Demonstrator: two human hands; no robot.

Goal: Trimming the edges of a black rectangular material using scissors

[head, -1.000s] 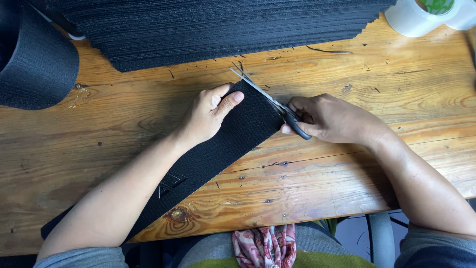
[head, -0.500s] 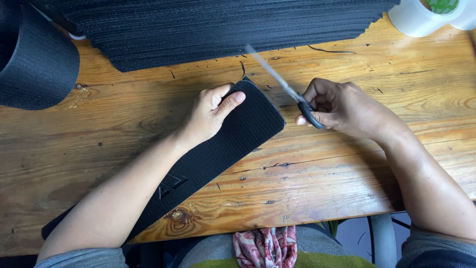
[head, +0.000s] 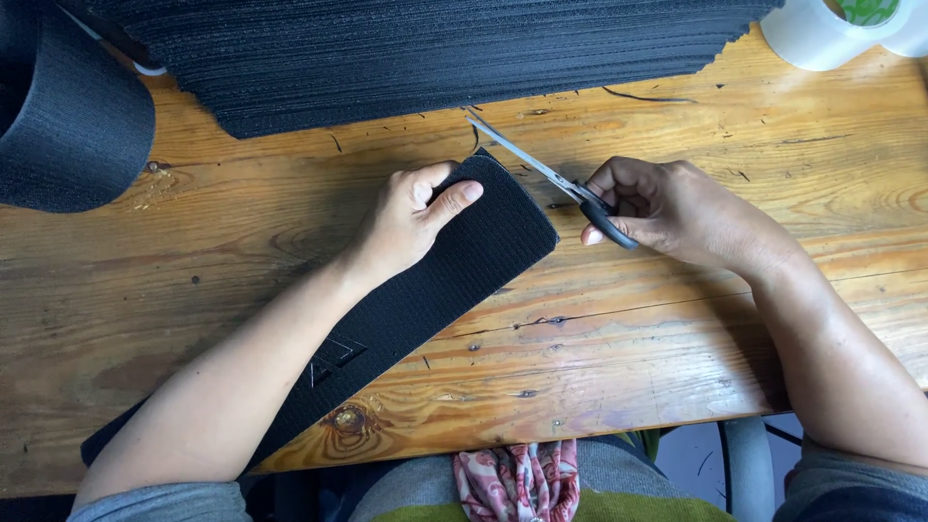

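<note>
A long black textured strip point(head: 454, 280) lies diagonally across the wooden table point(head: 628, 329), its cut end pointing up right. My left hand point(head: 416, 217) presses flat on that end, thumb along its edge. My right hand point(head: 667, 208) grips black-handled scissors point(head: 551, 174). Their blades are closed and point up left, with the tip just above the strip's upper corner and the blades lying off the strip's right edge.
A thick stack of black cut pieces point(head: 435, 53) fills the back of the table. A big roll of the same black material point(head: 72, 121) stands at the far left. White tape rolls point(head: 831, 29) sit at the back right. A patterned cloth point(head: 517, 483) lies in my lap.
The scissors were across the strip's end a second ago; my right hand has pulled them off to the right. The strip end now shows a clean edge. My left hand has stayed put.
</note>
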